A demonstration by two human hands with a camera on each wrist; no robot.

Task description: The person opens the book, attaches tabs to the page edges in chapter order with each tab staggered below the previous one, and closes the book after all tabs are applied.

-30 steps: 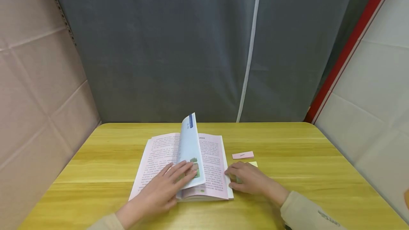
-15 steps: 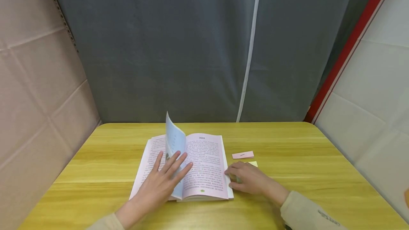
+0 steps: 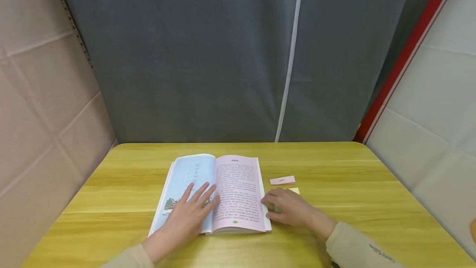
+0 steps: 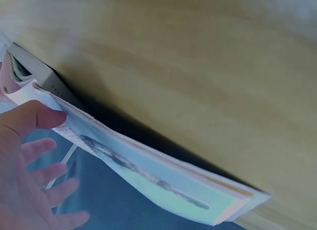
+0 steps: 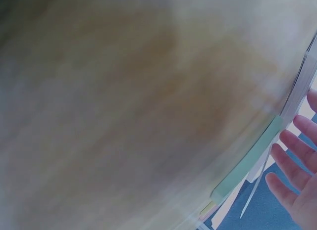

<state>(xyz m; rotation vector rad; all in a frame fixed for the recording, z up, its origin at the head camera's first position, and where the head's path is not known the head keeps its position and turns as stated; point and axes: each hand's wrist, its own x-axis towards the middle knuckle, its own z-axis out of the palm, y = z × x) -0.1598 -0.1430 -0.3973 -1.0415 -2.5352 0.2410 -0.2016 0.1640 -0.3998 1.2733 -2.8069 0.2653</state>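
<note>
A thick book (image 3: 238,189) lies open on the wooden table, a pale blue illustrated page on the left and pink text on the right. My left hand (image 3: 186,217) is spread over the blue page, fingertips toward the spine. In the left wrist view its thumb (image 4: 47,116) lies at the page's bottom edge and the fingers stand apart. At the book's right edge is my right hand (image 3: 288,206), fingertips against the page margin. The right wrist view shows its fingers (image 5: 292,165) loosely extended near a green sticky-note pad (image 5: 247,161), mostly hidden under the hand in the head view.
Just right of the book lies a pink paper strip (image 3: 282,180) with a dark mark. A yellow slip (image 3: 295,190) peeks out behind the right hand. A grey curtain (image 3: 201,61) hangs behind the table (image 3: 353,177), with pale panels at both sides.
The blue page, half raised before, has swung over to the left and now lies flat under the left hand. The left hand went leftward with it. The right hand stays in place.
</note>
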